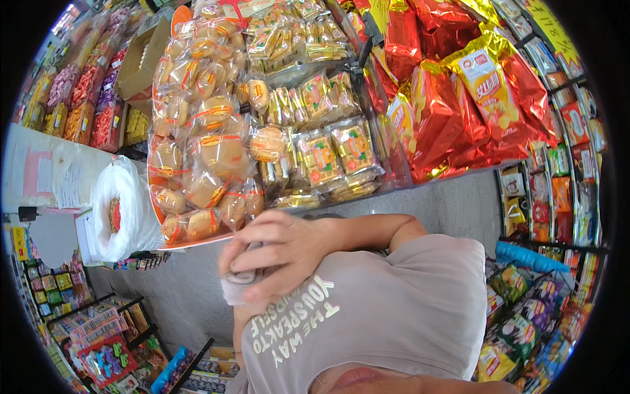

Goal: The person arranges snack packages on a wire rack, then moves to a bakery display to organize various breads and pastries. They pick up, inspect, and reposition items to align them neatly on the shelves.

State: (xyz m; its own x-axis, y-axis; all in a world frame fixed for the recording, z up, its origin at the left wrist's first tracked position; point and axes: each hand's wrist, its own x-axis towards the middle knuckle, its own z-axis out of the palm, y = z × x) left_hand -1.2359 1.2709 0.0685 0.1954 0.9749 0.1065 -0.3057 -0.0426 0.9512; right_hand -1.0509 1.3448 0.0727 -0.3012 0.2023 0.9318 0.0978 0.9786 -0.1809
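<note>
My right hand (278,258) reaches across my chest from the right, its fingers curled over a rolled greyish-pink cloth (238,284). Whether the cloth is a sleeve cuff or a loose piece cannot be told. Part of my left arm (239,320) shows below the cloth, but the left hand itself is out of view. Just beyond my right hand is an orange-rimmed tray (197,244) of round cakes (216,152) in clear wrappers. Beside them, wrapped waffle biscuits (320,157) fill clear bins.
Red and gold snack bags (487,98) are heaped at the upper right. A white plastic bag (123,197) hangs open at the left, by a pale counter (54,167). Stocked shelves (546,172) stand at right, with more snack packets (521,315) below. The grey floor (182,295) shows between displays.
</note>
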